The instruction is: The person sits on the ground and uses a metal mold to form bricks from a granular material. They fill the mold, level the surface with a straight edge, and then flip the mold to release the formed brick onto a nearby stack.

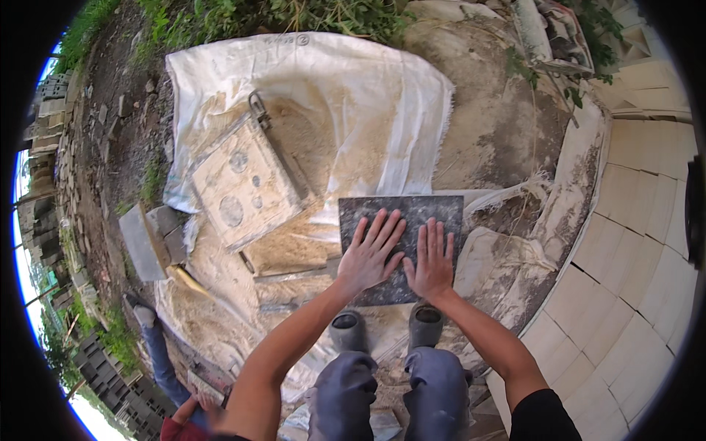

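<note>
Both hands lie flat on a dark, dust-speckled rectangular board (386, 289) in front of my feet. My left hand (370, 255) presses its left half with fingers spread. My right hand (431, 259) rests on the right half, its fingers extended and its thumb close to the left thumb. Neither hand grips anything. To the left of the board sits a dusty, square, box-like mould (246, 184) with round marks or holes on its face and a metal loop (259, 109) at its top corner. What lies beneath the board is hidden.
A white woven sack sheet (294, 62) lies under the mould, strewn with sandy powder. Left of it are a grey flat-bladed piece (143, 242) and a yellowish handle (195, 285). Stacked pale blocks (610, 242) line the right. Another person's hands (209, 400) show lower left.
</note>
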Demonstrator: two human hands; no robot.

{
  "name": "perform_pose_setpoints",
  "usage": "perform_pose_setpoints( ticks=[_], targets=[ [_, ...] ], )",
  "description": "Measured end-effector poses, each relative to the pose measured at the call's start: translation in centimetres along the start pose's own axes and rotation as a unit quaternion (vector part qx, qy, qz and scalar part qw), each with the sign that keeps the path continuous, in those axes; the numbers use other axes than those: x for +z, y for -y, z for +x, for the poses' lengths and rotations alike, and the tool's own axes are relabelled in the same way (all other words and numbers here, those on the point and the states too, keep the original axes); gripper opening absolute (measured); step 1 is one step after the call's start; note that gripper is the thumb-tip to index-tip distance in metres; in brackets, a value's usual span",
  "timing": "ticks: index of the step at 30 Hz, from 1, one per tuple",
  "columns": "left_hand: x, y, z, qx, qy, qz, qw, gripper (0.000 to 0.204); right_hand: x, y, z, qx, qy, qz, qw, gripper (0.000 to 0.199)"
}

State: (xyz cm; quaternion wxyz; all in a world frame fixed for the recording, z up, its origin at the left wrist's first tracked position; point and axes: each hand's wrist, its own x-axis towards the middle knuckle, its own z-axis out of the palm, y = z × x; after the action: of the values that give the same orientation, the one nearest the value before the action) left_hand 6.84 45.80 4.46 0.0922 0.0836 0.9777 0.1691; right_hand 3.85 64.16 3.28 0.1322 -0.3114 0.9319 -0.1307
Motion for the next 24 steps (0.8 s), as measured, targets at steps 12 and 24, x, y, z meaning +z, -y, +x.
perform_pose_setpoints(
  ticks=[12,24],
  targets=[
    [-0.1,-0.9,0.3,-0.030,0.017,0.010,0.999,0.060,-0.8,0.5,-0.1,0.030,0.036,-0.036,0.998,0.076],
    [-7.6,2.8,1.2,-0.094,0.100,-0.230,0.964,0.033,-5.5,12.6,-2.5,0.291,-0.059,0.354,0.887,0.020]
  ],
)
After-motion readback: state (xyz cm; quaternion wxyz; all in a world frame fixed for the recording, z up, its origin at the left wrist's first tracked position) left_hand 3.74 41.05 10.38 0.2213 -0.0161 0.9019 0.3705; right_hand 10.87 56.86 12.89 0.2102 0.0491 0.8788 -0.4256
